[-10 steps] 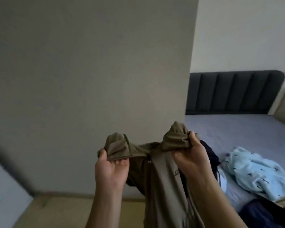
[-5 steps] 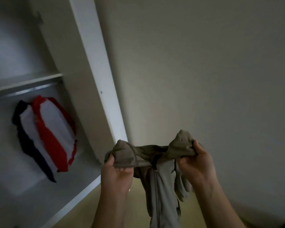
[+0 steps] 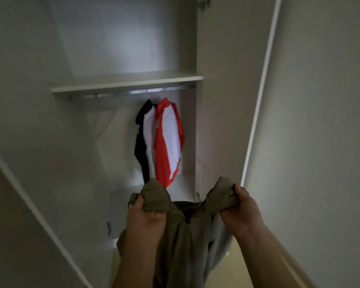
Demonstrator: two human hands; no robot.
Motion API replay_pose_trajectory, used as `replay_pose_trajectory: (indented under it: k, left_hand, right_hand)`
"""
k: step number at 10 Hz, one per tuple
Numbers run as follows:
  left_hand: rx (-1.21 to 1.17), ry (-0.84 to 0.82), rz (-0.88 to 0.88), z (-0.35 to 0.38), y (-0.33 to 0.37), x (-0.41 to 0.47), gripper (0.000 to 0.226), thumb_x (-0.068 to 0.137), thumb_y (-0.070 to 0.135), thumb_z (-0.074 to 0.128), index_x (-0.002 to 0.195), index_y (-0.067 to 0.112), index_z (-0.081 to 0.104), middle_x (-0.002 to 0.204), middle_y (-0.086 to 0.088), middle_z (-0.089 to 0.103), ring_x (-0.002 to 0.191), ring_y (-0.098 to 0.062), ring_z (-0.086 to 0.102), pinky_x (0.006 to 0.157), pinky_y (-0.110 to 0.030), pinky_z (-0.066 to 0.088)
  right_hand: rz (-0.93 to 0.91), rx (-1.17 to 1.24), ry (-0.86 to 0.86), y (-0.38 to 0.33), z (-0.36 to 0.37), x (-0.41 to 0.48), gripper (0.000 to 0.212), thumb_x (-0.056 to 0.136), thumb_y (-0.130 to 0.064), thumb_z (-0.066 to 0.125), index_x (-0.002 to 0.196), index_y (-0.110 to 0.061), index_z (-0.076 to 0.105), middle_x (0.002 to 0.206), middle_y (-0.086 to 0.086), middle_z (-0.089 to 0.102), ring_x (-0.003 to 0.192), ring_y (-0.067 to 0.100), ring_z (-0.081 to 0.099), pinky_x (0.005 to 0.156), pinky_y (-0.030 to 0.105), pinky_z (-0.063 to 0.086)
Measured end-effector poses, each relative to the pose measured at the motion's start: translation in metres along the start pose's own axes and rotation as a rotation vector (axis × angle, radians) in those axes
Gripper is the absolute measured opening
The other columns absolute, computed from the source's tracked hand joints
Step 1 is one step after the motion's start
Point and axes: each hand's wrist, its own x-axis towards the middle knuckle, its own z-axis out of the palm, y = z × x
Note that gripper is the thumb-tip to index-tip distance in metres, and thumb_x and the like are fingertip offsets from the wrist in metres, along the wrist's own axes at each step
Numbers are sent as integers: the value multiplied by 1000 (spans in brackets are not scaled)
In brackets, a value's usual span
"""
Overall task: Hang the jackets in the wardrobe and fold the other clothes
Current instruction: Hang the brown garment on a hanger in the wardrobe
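Note:
An olive-brown zip jacket (image 3: 181, 242) hangs down in front of me, held up by its two shoulders. My left hand (image 3: 143, 223) grips the bunched left shoulder, and my right hand (image 3: 240, 215) grips the bunched right shoulder. Straight ahead stands the open white wardrobe (image 3: 214, 100) with a metal hanging rail (image 3: 133, 92) under a shelf (image 3: 125, 82). On the rail hangs a red, white and navy jacket (image 3: 164, 140), above and behind my hands. No hanger shows in the olive jacket.
The wardrobe's open door (image 3: 312, 121) fills the right side, its white edge close to my right hand. Another door panel (image 3: 29, 183) slants across the left. A lower compartment with a small handle (image 3: 108, 227) sits below the hanging space. Beige floor (image 3: 235, 265) lies underneath.
My view has swung left from the bed, past the wall, to face the open wardrobe. Both hands keep the same grip on the olive jacket's shoulders, now held up before the hanging space.

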Motion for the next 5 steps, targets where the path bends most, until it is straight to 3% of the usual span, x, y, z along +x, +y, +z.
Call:
replay_pose_trajectory:
  k: [1, 2, 3, 4, 5]
  left_hand:
    - [-67, 165, 22, 4, 35, 52, 11, 82, 14, 56, 73, 16, 52, 44, 8, 56, 58, -13, 57, 72, -18, 47]
    - [48, 207, 153, 6, 64, 103, 16, 57, 10, 64, 66, 19, 54, 50, 8, 51, 47, -4, 52, 63, -1, 39]
    - [204, 273, 303, 2, 92, 143, 70, 102, 17, -3, 79, -22, 49, 65, -51, 49, 79, -58, 55, 85, -43, 53]
    - [358, 288, 307, 12, 127, 182, 28, 86, -8, 27, 85, -28, 47, 74, -52, 50, 88, -56, 52, 82, -42, 53]
    - [-78, 181, 311, 0, 158, 227, 29, 45, 7, 66, 73, -1, 69, 68, -11, 67, 70, -15, 57, 47, -24, 52]
  right_hand:
    - [47, -107, -55, 25, 24, 69, 26, 99, -19, 38, 103, -4, 58, 93, 14, 63, 84, 26, 60, 76, 34, 51]
    - [126, -244, -134, 42, 57, 141, 24, 97, -17, 41, 93, -5, 61, 71, 9, 68, 62, 18, 65, 49, 21, 51]
    - [223, -451, -214, 54, 92, 208, 27, 94, -13, 46, 80, -1, 64, 66, 12, 68, 59, 20, 66, 51, 22, 54]
    - [290, -739, -341, 71, 130, 268, 20, 92, -9, 49, 86, 5, 62, 86, 21, 64, 80, 29, 62, 66, 30, 54]
    - [328, -967, -300, 96, 162, 320, 8, 91, -6, 57, 99, -2, 55, 95, 16, 56, 100, 33, 55, 87, 41, 50]
